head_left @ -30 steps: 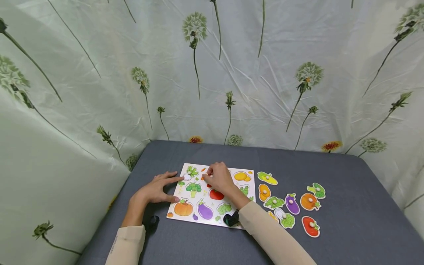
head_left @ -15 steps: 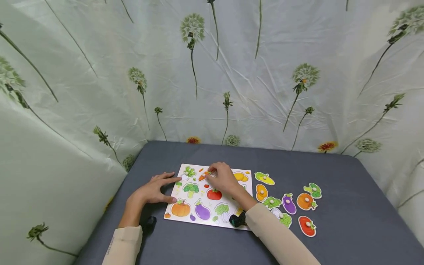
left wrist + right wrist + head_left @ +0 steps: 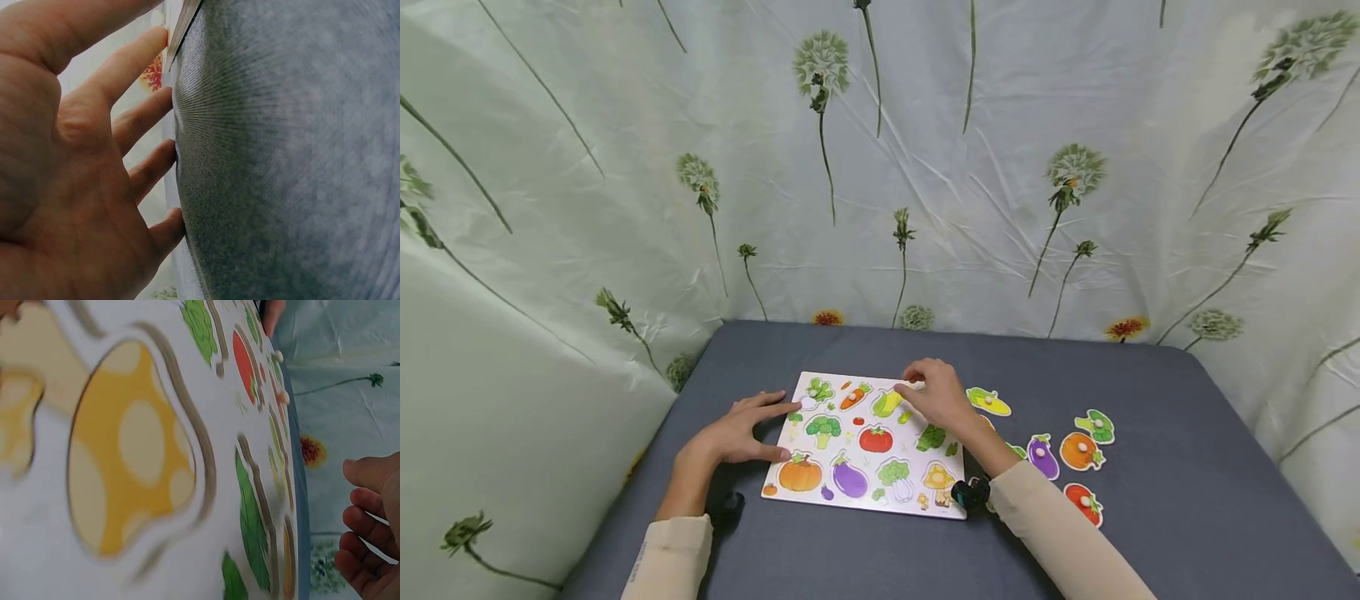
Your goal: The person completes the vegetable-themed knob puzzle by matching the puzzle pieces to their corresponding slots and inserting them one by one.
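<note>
A white puzzle board (image 3: 853,502) printed with vegetables lies on the table. My left hand (image 3: 737,431) touches its left side with thumb and index finger; in the left wrist view the fingers are spread and straight. Over the board's upper right, past the corn slot (image 3: 887,404), hovers my right hand (image 3: 943,398). Its fingers are loosely curled and hold nothing in the right wrist view. A knobbed carrot piece (image 3: 853,398) sits in its slot, beside a knobbed white-and-green radish-like piece (image 3: 816,392) at the upper left.
Right of the board lie loose knobbed pieces: corn (image 3: 988,402), eggplant (image 3: 1042,458), pumpkin (image 3: 1081,452), broccoli (image 3: 1097,427) and tomato (image 3: 1084,504). Others are partly hidden under the right forearm. A flower-print curtain (image 3: 880,183) hangs behind the grey table (image 3: 820,558).
My right hand has let go of the carrot piece in its slot and moved right toward the loose pieces. The left hand stays at the board's side. The head view has shifted slightly.
</note>
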A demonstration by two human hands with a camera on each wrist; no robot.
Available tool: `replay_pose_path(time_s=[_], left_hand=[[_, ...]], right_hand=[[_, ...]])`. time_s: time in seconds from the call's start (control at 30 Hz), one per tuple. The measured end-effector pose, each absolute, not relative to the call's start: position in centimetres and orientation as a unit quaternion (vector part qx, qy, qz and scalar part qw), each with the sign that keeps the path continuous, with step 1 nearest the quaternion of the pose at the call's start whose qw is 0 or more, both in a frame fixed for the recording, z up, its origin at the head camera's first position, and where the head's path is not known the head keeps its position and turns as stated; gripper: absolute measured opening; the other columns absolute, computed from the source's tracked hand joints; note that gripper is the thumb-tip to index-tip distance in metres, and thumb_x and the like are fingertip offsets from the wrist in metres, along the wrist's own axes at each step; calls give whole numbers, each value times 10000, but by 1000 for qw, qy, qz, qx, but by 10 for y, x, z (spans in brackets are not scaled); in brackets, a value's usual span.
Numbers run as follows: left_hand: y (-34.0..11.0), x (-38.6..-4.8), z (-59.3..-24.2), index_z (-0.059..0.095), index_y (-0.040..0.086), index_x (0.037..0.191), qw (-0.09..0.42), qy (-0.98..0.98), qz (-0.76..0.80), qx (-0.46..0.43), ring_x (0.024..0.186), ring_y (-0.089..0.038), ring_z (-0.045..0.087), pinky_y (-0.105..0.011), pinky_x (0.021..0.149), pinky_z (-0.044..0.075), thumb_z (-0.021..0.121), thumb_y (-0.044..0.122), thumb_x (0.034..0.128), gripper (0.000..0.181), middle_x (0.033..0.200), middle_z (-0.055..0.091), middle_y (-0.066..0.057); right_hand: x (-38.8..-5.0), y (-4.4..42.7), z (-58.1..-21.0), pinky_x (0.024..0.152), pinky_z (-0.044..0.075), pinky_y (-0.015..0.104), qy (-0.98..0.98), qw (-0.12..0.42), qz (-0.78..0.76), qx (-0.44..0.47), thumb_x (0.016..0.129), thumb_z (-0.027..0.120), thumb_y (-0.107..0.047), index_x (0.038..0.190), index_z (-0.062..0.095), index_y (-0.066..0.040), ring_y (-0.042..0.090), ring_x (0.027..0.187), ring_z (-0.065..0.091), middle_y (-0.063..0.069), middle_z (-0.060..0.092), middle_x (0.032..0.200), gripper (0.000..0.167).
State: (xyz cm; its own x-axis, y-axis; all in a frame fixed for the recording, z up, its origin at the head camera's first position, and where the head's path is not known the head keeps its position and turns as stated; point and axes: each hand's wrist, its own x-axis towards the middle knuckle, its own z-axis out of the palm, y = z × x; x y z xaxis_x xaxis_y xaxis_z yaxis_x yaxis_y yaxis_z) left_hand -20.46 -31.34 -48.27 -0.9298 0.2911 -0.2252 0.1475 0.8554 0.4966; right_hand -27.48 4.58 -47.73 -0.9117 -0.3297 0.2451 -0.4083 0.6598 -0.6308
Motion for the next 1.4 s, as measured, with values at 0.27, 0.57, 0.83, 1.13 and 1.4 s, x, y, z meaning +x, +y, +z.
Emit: replay_pose_path(time_s=[0.27,0.57,0.83,1.13,1.4], left_hand=[[-312,-206,-487,500,239,1544,147,949,248,131,1530,-569,127,-792,1159,97,829,555,771,897,1674,301,-189],[-313,-205,-480,505,218,1541,147,947,251,139,1517,-591,122,-814,1132,111,834,529,781,884,1667,304,-208],[-315,-206,-481,502,225,1542,148,949,240,140,1504,-589,143,-832,1092,185,828,543,783,885,1668,302,-201],[-316,-206,-483,500,222,1544,146,948,245,138,1505,-593,138,-834,1089,180,829,554,780,895,1672,298,-198],[-316,-207,-485,494,240,1548,149,949,242,137,1504,-594,141,-834,1090,181,822,563,782,894,1674,294,-196]], right_hand=[[-276,88,-474,908,574,430,-918,63,353,171,926,790,-280,1074,764,-93,252,1032,682,58,721,1055,240],[-277,122,-475,881,572,443,-929,89,330,141,921,797,-293,1033,762,-115,268,987,680,75,726,1032,213],[-274,147,-480,870,570,464,-940,98,312,99,906,807,-329,1034,753,-78,283,964,676,104,713,1030,287],[-273,157,-486,810,543,433,-950,55,297,78,896,806,-381,1034,762,-80,229,870,625,85,694,975,333],[-270,163,-496,696,479,341,-950,58,299,73,875,827,-283,922,760,-86,170,738,562,39,667,836,214]])
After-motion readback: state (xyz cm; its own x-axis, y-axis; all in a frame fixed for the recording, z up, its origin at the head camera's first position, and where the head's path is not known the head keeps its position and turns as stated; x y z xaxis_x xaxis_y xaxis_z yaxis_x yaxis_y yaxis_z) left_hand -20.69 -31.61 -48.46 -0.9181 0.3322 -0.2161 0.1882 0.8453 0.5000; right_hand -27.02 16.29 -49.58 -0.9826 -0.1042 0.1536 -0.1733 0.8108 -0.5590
